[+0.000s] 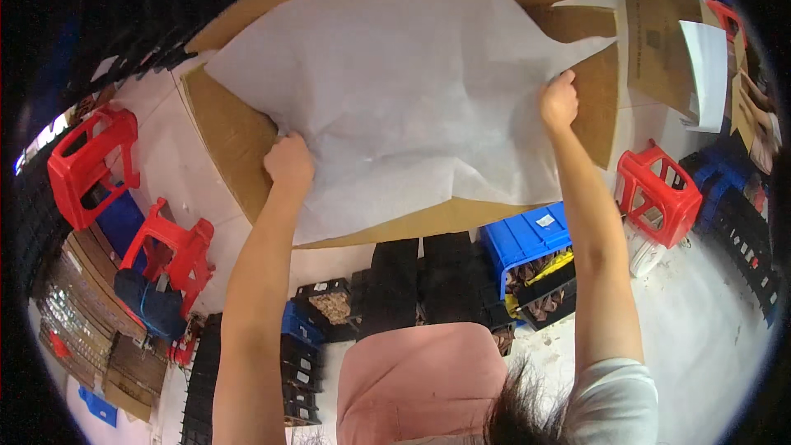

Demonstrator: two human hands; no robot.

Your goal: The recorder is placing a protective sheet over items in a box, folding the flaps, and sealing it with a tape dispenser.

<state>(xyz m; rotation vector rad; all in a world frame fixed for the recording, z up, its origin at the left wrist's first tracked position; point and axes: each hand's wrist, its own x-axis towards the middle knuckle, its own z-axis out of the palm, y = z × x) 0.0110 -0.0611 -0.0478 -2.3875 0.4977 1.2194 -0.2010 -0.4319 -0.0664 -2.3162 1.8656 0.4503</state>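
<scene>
A large white sheet (395, 74) of thin, soft-looking material lies spread over an open cardboard box (239, 136), whose flaps are folded outward. My left hand (290, 163) is closed on the sheet's left edge, near the box's left flap. At the right edge my right hand (560, 101) also grips the sheet, fingers curled over it beside the right flap. Between my hands the material sags and wrinkles, and its near part drapes toward the front flap. Whatever is inside the box is hidden under the sheet.
Red plastic stools (659, 198) stand at the right and left. Near the box are a blue bin (527, 239) and black crates (329, 301) holding brownish items. Flattened cardboard (663, 49) lies at the far right, and stacked cartons (99, 305) stand at the left.
</scene>
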